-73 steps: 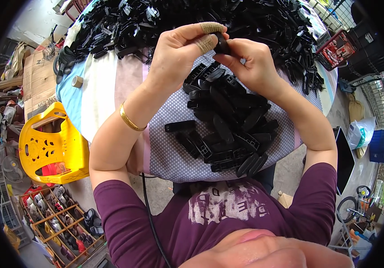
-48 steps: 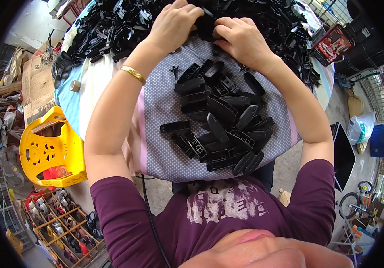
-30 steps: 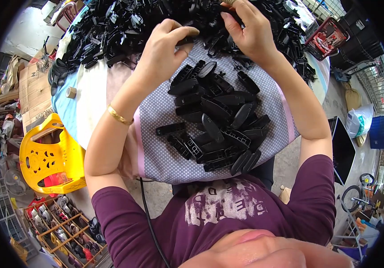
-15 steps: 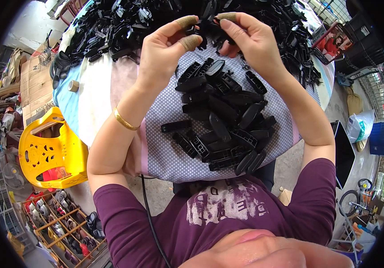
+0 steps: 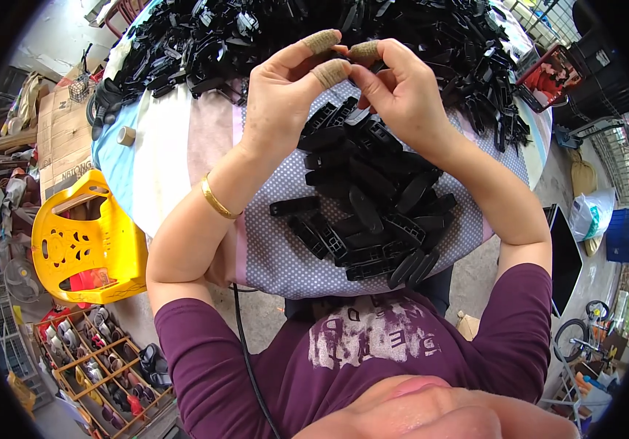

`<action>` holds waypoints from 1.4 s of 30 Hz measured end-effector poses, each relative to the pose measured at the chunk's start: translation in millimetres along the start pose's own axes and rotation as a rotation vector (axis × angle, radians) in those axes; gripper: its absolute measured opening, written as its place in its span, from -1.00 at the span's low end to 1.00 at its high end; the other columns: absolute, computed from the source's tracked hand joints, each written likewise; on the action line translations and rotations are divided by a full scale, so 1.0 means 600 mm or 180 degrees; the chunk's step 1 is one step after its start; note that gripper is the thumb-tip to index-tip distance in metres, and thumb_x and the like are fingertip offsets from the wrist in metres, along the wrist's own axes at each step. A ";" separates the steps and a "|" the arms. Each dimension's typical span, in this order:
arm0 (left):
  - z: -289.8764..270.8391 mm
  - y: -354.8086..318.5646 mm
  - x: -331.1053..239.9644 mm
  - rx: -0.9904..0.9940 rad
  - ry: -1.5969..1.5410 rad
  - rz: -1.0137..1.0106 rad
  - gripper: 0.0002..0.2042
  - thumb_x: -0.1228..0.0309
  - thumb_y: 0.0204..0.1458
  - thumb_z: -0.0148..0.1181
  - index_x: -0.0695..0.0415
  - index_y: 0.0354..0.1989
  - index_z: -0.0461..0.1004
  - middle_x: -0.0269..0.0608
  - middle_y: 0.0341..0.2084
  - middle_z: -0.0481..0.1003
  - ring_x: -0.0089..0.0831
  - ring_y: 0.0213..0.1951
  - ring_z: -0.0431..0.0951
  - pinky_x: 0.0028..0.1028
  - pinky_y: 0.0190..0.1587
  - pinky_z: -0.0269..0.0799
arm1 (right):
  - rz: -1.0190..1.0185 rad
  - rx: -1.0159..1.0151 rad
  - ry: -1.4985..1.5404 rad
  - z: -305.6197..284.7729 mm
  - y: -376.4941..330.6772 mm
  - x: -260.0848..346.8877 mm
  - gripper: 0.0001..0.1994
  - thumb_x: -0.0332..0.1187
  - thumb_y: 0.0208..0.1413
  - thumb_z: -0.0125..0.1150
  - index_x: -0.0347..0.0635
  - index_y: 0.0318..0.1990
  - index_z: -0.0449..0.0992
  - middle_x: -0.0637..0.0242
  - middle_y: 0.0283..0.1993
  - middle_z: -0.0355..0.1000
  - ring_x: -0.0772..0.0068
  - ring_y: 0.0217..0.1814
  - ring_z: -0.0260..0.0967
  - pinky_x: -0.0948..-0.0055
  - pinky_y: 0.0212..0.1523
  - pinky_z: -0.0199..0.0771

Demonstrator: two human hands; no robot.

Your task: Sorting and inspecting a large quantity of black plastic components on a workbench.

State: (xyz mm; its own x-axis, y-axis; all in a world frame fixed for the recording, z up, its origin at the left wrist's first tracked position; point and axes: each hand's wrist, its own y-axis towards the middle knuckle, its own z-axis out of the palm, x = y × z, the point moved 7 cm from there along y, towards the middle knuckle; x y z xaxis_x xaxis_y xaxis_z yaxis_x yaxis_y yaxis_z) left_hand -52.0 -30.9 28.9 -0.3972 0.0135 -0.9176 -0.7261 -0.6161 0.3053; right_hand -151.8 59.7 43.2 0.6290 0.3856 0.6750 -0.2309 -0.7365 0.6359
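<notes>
My left hand (image 5: 278,99) and my right hand (image 5: 413,95) meet above the far side of the table, fingertips almost touching. Both are pinched around a small black plastic piece, mostly hidden behind the fingers. Tan tape wraps my left thumb and index finger and my right index finger. Below my hands, a loose heap of long, rounded black plastic pieces (image 5: 364,208) lies on a dotted grey cloth (image 5: 270,271). Some show slotted undersides, others a smooth top. Beyond my hands spreads a much larger pile of similar black parts (image 5: 190,55).
A roll of tan tape (image 5: 126,135) sits at the table's left. A yellow plastic chair (image 5: 110,249) stands left of my arm, with a shoe rack (image 5: 102,366) behind it. A phone-like screen in a stand (image 5: 548,77) is at the far right. A black cable (image 5: 243,351) hangs beside me.
My hands have come closer together, the right one moving left and slightly nearer. The black piece seen between them is now mostly covered by the fingers.
</notes>
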 end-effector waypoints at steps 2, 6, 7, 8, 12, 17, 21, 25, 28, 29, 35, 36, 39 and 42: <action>0.002 0.001 -0.001 0.0028 -0.0150 -0.0066 -0.64 0.61 -0.03 0.16 0.27 0.00 0.40 -0.11 -0.17 0.49 -0.47 -0.15 0.49 -0.54 -0.01 0.38 | 0.0538 0.0024 0.0082 0.001 -0.004 -0.019 -0.78 -0.35 0.11 0.15 -0.31 -0.16 0.42 0.34 -0.31 0.40 0.67 -0.50 0.37 0.72 -0.49 0.40; -0.005 0.001 -0.022 0.0296 -0.0151 0.0056 -0.66 0.63 -0.02 0.14 0.25 -0.02 0.42 -0.05 -0.15 0.49 -0.39 -0.11 0.49 -0.50 0.02 0.37 | 0.0774 0.0750 0.0607 0.013 -0.004 -0.021 -0.73 -0.32 0.07 0.20 -0.32 -0.14 0.44 0.35 -0.38 0.41 0.67 -0.52 0.35 0.69 -0.47 0.39; -0.004 0.000 -0.024 0.0416 0.0012 0.0093 -0.68 0.64 -0.03 0.14 0.25 -0.04 0.43 -0.05 -0.16 0.49 -0.36 -0.10 0.49 -0.48 0.02 0.38 | 0.0646 0.0962 0.0325 0.014 -0.002 -0.006 -0.73 -0.33 0.07 0.21 -0.33 -0.15 0.45 0.37 -0.43 0.41 0.67 -0.52 0.34 0.67 -0.48 0.38; 0.000 -0.001 -0.025 0.0535 0.0175 0.0130 -0.69 0.65 -0.04 0.15 0.26 -0.06 0.45 -0.04 -0.18 0.50 -0.33 -0.09 0.49 -0.46 0.03 0.38 | 0.0519 0.1173 0.0044 0.017 -0.004 0.004 -0.73 -0.33 0.06 0.21 -0.34 -0.16 0.46 0.39 -0.48 0.42 0.67 -0.53 0.33 0.66 -0.48 0.37; 0.014 -0.006 -0.043 0.0605 0.0234 0.0326 -0.72 0.67 -0.09 0.18 0.28 -0.14 0.49 -0.09 -0.27 0.54 -0.44 -0.21 0.55 -0.53 -0.07 0.47 | -0.0361 0.0698 -0.0749 0.006 -0.010 0.036 -0.71 -0.34 0.00 0.27 -0.35 -0.17 0.47 0.41 -0.55 0.40 0.66 -0.55 0.29 0.64 -0.49 0.34; 0.012 -0.002 -0.045 0.0568 0.0541 0.0357 -0.69 0.67 -0.09 0.19 0.28 -0.11 0.47 -0.09 -0.29 0.54 -0.46 -0.24 0.55 -0.53 -0.08 0.48 | -0.0068 0.1044 -0.0638 0.005 0.003 0.017 -0.66 -0.36 -0.04 0.30 -0.32 -0.11 0.46 0.38 -0.48 0.43 0.65 -0.49 0.31 0.63 -0.44 0.36; 0.028 -0.012 -0.062 0.0903 0.1267 0.0033 -0.61 0.58 -0.14 0.27 0.27 -0.05 0.43 -0.11 -0.35 0.56 -0.52 -0.30 0.54 -0.58 -0.16 0.45 | 0.0351 0.1281 0.0082 -0.030 0.025 -0.037 -0.62 -0.37 0.01 0.24 -0.25 0.01 0.42 0.34 -0.28 0.48 0.64 -0.27 0.38 0.62 -0.25 0.41; 0.063 -0.043 -0.050 0.2229 0.2109 -0.0328 -0.56 0.42 -0.22 0.36 0.23 -0.09 0.46 -0.19 -0.41 0.56 -0.58 -0.40 0.51 -0.56 -0.27 0.41 | -0.0369 0.0616 -0.1115 -0.058 0.029 -0.050 -0.79 -0.45 -0.02 0.18 -0.18 -0.17 0.52 0.31 -0.24 0.49 0.43 -0.27 0.43 0.53 -0.20 0.44; 0.086 -0.053 -0.044 0.2475 0.2601 -0.0189 -0.62 0.40 -0.18 0.34 0.20 -0.12 0.49 -0.21 -0.36 0.55 -0.55 -0.34 0.53 -0.59 -0.24 0.41 | -0.1153 0.1078 -0.2378 -0.012 0.008 -0.020 -0.73 -0.56 -0.23 0.15 -0.14 -0.27 0.53 0.38 -0.28 0.44 0.36 -0.15 0.34 0.43 -0.21 0.41; 0.079 -0.042 -0.043 0.2166 0.2733 -0.0078 -0.64 0.40 -0.16 0.33 0.19 -0.13 0.50 -0.21 -0.36 0.55 -0.56 -0.34 0.53 -0.60 -0.27 0.41 | -0.1202 0.1179 -0.2682 -0.003 0.004 -0.024 -0.73 -0.55 -0.23 0.16 -0.15 -0.27 0.52 0.40 -0.27 0.43 0.38 -0.14 0.33 0.43 -0.18 0.40; -0.005 0.059 -0.003 0.0515 0.3339 0.0342 -0.68 0.42 -0.11 0.27 0.16 -0.12 0.50 -0.23 -0.39 0.53 -0.48 -0.41 0.50 -0.52 -0.29 0.43 | -0.1178 0.1294 -0.3074 0.009 0.003 -0.038 -0.75 -0.49 -0.24 0.22 -0.14 -0.29 0.48 0.43 -0.31 0.41 0.41 -0.14 0.33 0.44 -0.14 0.36; -0.003 0.068 -0.007 0.0399 0.4040 0.1273 -0.68 0.42 -0.14 0.28 0.15 -0.13 0.50 -0.23 -0.36 0.51 -0.41 -0.34 0.47 -0.48 -0.22 0.42 | -0.1189 0.1229 -0.3002 0.009 0.006 -0.031 -0.77 -0.47 -0.23 0.24 -0.13 -0.30 0.48 0.42 -0.34 0.41 0.40 -0.17 0.34 0.45 -0.19 0.39; 0.008 0.080 0.010 0.0318 0.4849 0.2015 -0.66 0.42 -0.18 0.28 0.14 -0.15 0.49 -0.21 -0.30 0.47 -0.27 -0.21 0.42 -0.41 -0.09 0.37 | -0.0942 0.0803 -0.2277 -0.013 0.011 -0.022 -0.79 -0.42 -0.16 0.24 -0.14 -0.28 0.47 0.36 -0.42 0.40 0.37 -0.31 0.38 0.46 -0.32 0.42; 0.010 0.088 0.022 0.0417 0.5106 0.1715 -0.68 0.42 -0.19 0.27 0.14 -0.18 0.50 -0.19 -0.28 0.46 -0.23 -0.17 0.40 -0.38 -0.08 0.35 | -0.0747 0.0463 -0.1892 -0.035 0.016 -0.029 -0.79 -0.39 -0.09 0.22 -0.17 -0.25 0.47 0.28 -0.47 0.39 0.32 -0.44 0.40 0.46 -0.39 0.45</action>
State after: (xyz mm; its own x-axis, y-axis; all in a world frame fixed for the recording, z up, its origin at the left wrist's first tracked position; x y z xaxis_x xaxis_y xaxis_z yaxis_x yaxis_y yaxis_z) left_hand -99.1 -58.6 34.6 0.2700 -0.9629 -0.0009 -0.7789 -0.2190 0.5877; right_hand -180.4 57.5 45.5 0.9632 0.2031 0.1762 0.0390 -0.7539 0.6559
